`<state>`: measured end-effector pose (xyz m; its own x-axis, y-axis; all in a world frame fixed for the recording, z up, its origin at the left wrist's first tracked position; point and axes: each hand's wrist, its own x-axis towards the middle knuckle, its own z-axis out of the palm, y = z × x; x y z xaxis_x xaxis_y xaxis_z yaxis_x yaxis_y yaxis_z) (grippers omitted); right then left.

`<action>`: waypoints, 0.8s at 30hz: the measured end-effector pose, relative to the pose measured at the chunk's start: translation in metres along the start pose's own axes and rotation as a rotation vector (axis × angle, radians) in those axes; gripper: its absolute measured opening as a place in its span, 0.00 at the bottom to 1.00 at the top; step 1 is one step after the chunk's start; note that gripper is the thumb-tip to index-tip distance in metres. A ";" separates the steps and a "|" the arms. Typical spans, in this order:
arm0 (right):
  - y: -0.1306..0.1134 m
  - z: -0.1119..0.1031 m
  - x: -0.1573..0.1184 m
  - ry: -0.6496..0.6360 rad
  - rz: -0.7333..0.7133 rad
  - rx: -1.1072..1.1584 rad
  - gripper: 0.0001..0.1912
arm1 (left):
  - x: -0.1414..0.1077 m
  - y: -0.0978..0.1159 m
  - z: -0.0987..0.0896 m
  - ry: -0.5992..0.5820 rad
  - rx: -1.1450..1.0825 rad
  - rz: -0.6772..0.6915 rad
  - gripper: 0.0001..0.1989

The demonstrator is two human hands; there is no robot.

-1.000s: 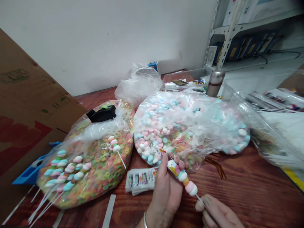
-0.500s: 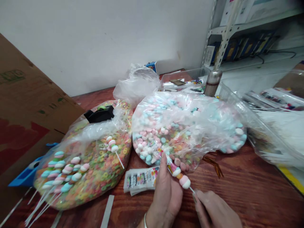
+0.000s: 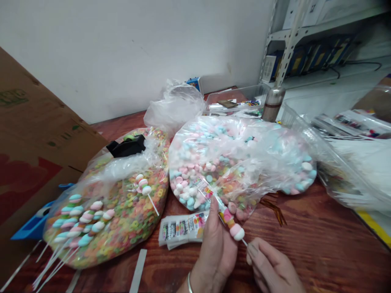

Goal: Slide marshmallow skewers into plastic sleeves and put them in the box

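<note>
My left hand (image 3: pixel 215 248) grips a clear printed plastic bag (image 3: pixel 205 187) between thumb and fingers. A marshmallow skewer (image 3: pixel 236 232) in pink, white and orange lies along that palm, its upper part inside the bag's mouth. Low on the right, my right hand (image 3: pixel 271 264) pinches the skewer's white stick below the lowest marshmallow. Beside my left wrist lies a stack of printed bags (image 3: pixel 181 230). Behind both hands sits a large clear sack of pastel marshmallows (image 3: pixel 195 138).
A sack of colourful cereal rings (image 3: pixel 137 215) on the left carries several finished skewers (image 3: pixel 85 217) and a black tape dispenser (image 3: pixel 126 147). Brown twist ties (image 3: pixel 275 209) lie at right. A metal flask (image 3: pixel 273 105), clear bin (image 3: pixel 345 175) and cardboard box (image 3: pixel 45 130) stand around.
The skewer has slid further up into the bag, and my right hand has moved slightly up and left with the stick. The left hand has shifted little.
</note>
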<state>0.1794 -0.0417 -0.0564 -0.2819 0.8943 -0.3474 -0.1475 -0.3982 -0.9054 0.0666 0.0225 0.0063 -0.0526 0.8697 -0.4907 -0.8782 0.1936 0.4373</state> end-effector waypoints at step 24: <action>0.005 -0.025 0.004 0.299 -1.024 -1.193 0.14 | 0.016 0.024 -0.003 0.139 0.036 -0.048 0.09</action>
<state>0.2009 -0.0347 -0.0685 -0.3258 0.7348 0.5949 0.6823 0.6183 -0.3901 0.0432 0.0393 0.0065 -0.0781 0.7882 -0.6104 -0.8638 0.2522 0.4361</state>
